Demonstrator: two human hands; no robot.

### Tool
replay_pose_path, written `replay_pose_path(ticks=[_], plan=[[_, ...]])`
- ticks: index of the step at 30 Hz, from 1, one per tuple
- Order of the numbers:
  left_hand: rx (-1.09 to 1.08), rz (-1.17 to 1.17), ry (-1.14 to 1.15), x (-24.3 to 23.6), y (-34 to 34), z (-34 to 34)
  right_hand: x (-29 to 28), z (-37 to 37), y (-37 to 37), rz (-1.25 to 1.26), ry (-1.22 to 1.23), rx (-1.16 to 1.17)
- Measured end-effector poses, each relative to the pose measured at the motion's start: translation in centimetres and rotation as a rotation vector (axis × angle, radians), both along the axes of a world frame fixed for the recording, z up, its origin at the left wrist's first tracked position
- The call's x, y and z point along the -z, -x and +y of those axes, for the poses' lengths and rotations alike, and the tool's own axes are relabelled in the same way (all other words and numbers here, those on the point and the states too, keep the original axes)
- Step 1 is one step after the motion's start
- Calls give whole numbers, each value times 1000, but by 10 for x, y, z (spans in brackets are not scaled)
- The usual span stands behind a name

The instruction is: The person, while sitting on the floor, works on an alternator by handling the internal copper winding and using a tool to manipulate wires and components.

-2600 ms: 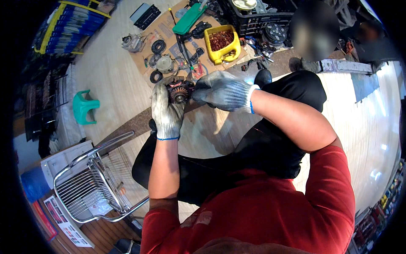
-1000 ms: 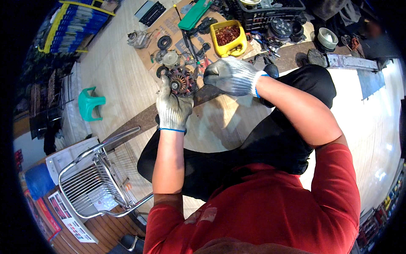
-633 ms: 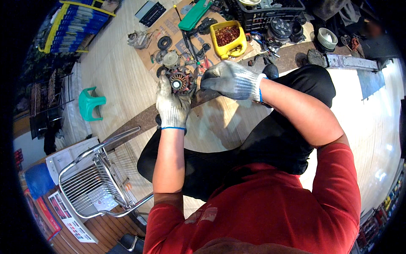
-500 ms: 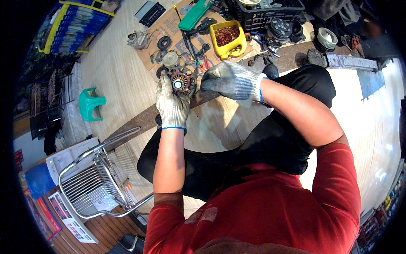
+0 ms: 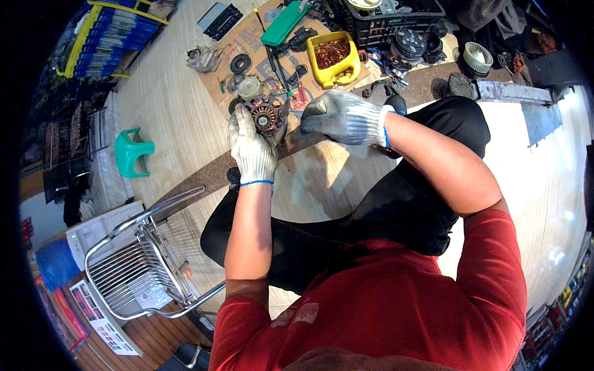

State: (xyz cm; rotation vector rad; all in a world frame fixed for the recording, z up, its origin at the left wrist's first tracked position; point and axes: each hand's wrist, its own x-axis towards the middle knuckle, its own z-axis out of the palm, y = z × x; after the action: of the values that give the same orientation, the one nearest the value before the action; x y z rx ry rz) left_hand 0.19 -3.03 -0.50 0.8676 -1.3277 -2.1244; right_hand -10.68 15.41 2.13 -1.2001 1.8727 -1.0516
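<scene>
My left hand [image 5: 252, 145], in a whitish knit work glove with a grey palm side, grips a round alternator [image 5: 266, 117] by its left edge. Copper-coloured windings ring its dark centre, and the open side is turned up toward me. My right hand [image 5: 346, 119], in a greyer, dirtier glove, hovers just right of the alternator without touching it. Its fingers are curled closed; whatever they may hold is hidden. Beyond the alternator, a round metal housing [image 5: 250, 88] lies on the flattened cardboard [image 5: 247, 42].
A cut yellow jug [image 5: 337, 80] full of small reddish-brown parts stands ahead. Behind are a green case [image 5: 284, 23] and a black crate [image 5: 396, 25]. At left are a green stool [image 5: 131, 153] and a metal-framed chair [image 5: 139, 266]. A white fan wheel [image 5: 477, 58] sits far right.
My right hand has drawn slightly to the right, away from the alternator. The alternator's centre, pale and bright before, now looks darker. My left hand keeps its grip, shifting barely.
</scene>
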Motion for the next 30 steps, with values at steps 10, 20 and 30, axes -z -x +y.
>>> replay_pose_path(ticks=[10,20,30], plan=[[181,-86,560,14,-10,-6,1,-10,3,-617,-187,58],[347,12,490,-2,-11,3,3,3,23,274,135,127],[191,156,-502,-9,-8,-5,25,17,32,779,296,9]])
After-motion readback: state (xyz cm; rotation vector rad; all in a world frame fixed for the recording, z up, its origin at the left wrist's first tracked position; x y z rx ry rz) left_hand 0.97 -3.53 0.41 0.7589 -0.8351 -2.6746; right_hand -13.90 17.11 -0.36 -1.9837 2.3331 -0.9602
